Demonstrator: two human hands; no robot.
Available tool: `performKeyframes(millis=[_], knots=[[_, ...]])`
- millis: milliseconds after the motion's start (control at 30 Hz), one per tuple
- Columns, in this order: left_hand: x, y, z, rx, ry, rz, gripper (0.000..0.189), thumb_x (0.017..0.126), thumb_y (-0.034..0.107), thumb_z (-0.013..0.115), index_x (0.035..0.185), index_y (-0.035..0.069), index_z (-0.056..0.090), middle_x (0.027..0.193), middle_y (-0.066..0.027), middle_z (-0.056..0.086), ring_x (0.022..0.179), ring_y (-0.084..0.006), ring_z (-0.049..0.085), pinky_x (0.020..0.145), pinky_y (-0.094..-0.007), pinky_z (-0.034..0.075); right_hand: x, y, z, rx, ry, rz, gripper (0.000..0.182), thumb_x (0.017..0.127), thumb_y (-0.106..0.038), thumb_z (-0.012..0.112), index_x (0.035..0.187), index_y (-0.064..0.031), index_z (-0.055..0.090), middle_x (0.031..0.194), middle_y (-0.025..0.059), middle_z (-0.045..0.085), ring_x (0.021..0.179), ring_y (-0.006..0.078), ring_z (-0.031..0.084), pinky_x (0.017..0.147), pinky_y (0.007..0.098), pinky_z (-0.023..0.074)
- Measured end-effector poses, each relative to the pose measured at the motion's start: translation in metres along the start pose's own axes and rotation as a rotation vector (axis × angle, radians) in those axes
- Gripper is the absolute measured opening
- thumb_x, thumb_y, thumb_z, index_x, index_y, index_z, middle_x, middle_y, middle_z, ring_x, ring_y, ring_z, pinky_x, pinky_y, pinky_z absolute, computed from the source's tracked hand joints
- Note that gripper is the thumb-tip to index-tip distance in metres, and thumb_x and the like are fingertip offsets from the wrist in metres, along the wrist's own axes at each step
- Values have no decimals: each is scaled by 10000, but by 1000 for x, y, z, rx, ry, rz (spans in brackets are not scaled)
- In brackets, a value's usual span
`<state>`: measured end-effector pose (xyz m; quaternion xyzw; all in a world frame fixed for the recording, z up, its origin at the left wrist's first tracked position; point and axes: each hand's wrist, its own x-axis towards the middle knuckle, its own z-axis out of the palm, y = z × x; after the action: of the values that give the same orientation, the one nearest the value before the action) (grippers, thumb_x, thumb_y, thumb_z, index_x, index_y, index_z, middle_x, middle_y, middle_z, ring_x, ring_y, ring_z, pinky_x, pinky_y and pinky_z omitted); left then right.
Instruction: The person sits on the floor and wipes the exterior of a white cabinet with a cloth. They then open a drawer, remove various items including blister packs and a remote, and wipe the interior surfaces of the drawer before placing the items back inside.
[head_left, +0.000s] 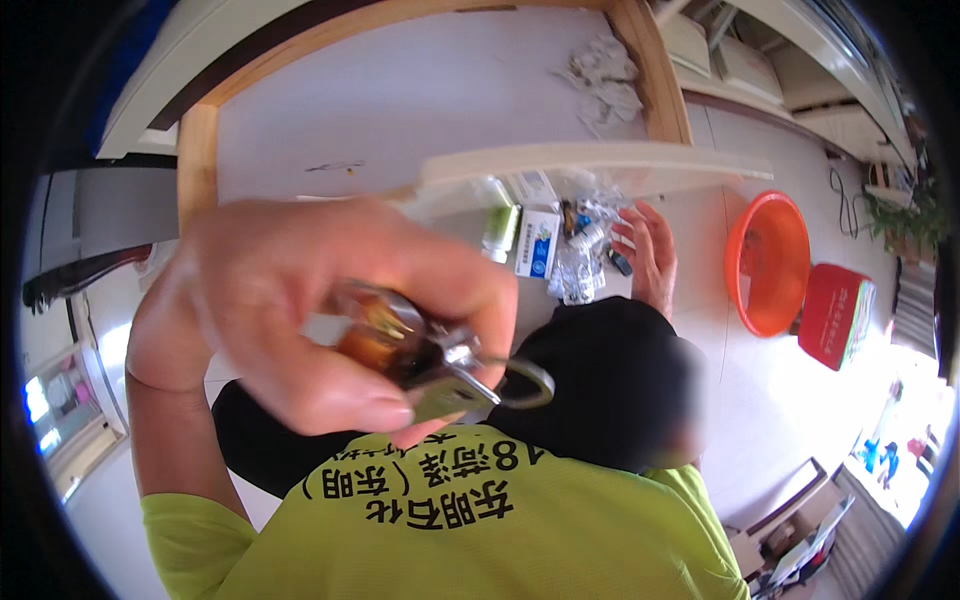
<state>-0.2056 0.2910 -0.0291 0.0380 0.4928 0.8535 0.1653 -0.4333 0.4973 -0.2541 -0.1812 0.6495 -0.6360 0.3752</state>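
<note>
Raised close to the camera, my left hand (337, 315) grips a metal key ring (532, 384) with a flat metal piece and a shiny, amber-coloured object, which the fingers partly cover. Farther down and to the right, my right hand (651, 251) has its fingers apart and slightly curled, with nothing seen in them. It is beside clear plastic packets (581, 274) and a small dark object (620, 262). Left of the packets are a white and blue box (537, 244) and a green and white bottle (500, 225). My knee hides part of the right arm.
A wooden-framed drawer or tray (199, 157) with crumpled white material (604, 82) lies ahead. A pale board (592, 159) crosses above the box and packets. On the floor at the right stand an orange basin (772, 262) and a red box (829, 315).
</note>
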Motion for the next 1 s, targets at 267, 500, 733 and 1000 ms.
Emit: performKeyframes(millis=[267, 500, 733, 1000], knots=[[56, -132, -72, -74, 52, -536, 234, 825, 198, 573, 1008, 63, 518, 768, -60, 619, 626, -78, 552, 501, -201, 418, -19, 35, -28, 197, -287, 713, 443, 938, -372, 484, 1258, -65, 472, 1179, 105, 555, 1035, 213, 557, 863, 344, 456], [149, -280, -127, 543, 624, -470, 192, 824, 183, 577, 908, 26, 503, 659, -63, 578, 472, -140, 552, 387, -288, 435, -6, 64, -26, 272, -255, 944, 473, 934, -453, 459, 1285, -137, 443, 1238, 48, 493, 1102, 216, 479, 876, 450, 431], [193, -303, -105, 610, 546, -372, 360, 825, 261, 620, 1017, -33, 535, 808, -164, 644, 665, -231, 650, 593, -349, 502, 8, 91, -61, 308, -175, 808, 394, 900, -304, 551, 1231, -102, 480, 1152, 49, 529, 987, 205, 527, 819, 394, 477], [146, -179, -45, 665, 281, -175, 589, 890, 319, 570, 1317, -38, 381, 1223, -250, 516, 972, -278, 621, 817, -359, 488, 4, 0, -92, -104, 313, 42, 299, 937, -214, 518, 1187, -53, 553, 1157, 56, 564, 1082, 151, 489, 868, 330, 442]])
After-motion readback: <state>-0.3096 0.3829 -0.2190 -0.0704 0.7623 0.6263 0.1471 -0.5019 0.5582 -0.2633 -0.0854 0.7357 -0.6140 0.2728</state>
